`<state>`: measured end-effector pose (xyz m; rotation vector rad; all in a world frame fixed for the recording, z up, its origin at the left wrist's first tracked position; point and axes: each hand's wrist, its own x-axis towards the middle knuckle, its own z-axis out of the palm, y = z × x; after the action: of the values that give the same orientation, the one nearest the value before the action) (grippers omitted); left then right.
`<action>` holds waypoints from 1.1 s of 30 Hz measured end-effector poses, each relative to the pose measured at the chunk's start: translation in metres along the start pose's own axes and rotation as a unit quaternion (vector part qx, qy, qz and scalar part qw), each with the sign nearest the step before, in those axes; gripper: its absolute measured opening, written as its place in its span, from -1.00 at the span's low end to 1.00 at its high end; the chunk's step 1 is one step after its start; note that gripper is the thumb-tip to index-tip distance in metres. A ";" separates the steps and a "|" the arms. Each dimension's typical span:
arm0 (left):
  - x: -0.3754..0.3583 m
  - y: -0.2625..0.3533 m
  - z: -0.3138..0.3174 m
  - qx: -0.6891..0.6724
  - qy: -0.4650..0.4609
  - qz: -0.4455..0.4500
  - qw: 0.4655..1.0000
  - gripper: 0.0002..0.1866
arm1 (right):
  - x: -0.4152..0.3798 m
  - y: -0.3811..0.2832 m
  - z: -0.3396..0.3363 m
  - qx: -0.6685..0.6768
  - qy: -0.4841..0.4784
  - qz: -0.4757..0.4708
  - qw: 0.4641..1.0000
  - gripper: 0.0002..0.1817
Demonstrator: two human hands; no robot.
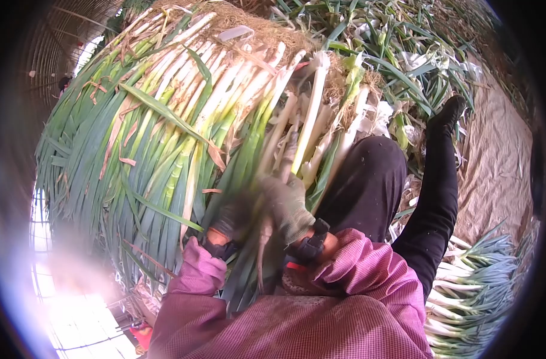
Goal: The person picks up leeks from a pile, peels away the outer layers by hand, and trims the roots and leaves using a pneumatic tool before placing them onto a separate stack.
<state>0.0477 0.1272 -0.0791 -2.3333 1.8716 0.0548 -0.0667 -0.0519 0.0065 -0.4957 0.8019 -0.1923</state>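
My right hand (288, 206), in a grey-green work glove, is closed around the lower part of a leek (312, 113). The white shaft points up and away from the glove, with the root end at the top. A withered, brownish leaf (265, 239) hangs just below and to the left of this hand. Close by on the left is my left hand (234, 215), in a dark glove and smeared by motion among the green leaves. Its fingers cannot be made out. Both hands are over the near side of a large pile of leeks (183, 119).
Torn leek leaves (374, 36) lie heaped at the back right. My bent leg (368, 179) and outstretched leg (434, 197) are on the right, near a brown ground sheet (494, 161). Cleaner leeks (473, 299) lie in rows at the lower right.
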 end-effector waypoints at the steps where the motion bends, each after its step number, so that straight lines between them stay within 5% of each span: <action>1: -0.003 0.005 0.000 0.018 -0.046 -0.047 0.998 -0.69 | -0.002 -0.003 -0.001 -0.011 -0.007 0.007 1.000 -0.72; 5: 0.007 0.030 -0.029 0.005 -0.053 -0.201 0.978 -0.78 | -0.002 0.011 -0.012 -0.028 -0.031 0.025 0.999 -0.75; 11: -0.021 0.016 -0.011 -0.078 0.101 -0.095 0.987 -0.77 | -0.022 0.039 -0.011 -0.068 -0.048 -0.004 0.997 -0.71; 15: -0.008 0.028 -0.030 0.062 -0.057 -0.159 0.984 -0.79 | -0.017 0.013 -0.010 -0.032 -0.036 0.050 0.998 -0.74; 17: 0.011 0.040 -0.045 0.031 -0.022 -0.243 0.969 -0.80 | -0.006 0.001 -0.012 -0.008 -0.055 0.040 0.998 -0.75; 20: 0.017 0.039 -0.046 0.032 -0.097 -0.244 0.964 -0.77 | 0.001 -0.023 -0.001 -0.051 -0.002 0.017 0.999 -0.76; 23: 0.014 0.031 -0.033 -0.065 -0.028 -0.251 0.965 -0.80 | 0.017 -0.025 0.000 -0.034 0.005 0.033 0.999 -0.76; 26: 0.020 0.021 -0.037 0.054 -0.138 -0.138 0.979 -0.80 | 0.010 -0.026 0.003 -0.051 0.000 0.052 0.997 -0.73; 29: 0.025 0.002 -0.036 0.095 -0.131 -0.082 0.983 -0.79 | 0.014 0.004 -0.009 -0.075 -0.047 0.085 0.993 -0.71; 33: 0.077 -0.005 -0.064 -0.024 0.060 -0.219 0.974 -0.72 | 0.010 0.004 -0.011 -0.055 -0.063 0.077 0.994 -0.72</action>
<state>0.0652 0.0449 -0.0246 -2.7813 1.3677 -0.0944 -0.0675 -0.0557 -0.0084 -0.5412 0.7258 0.0259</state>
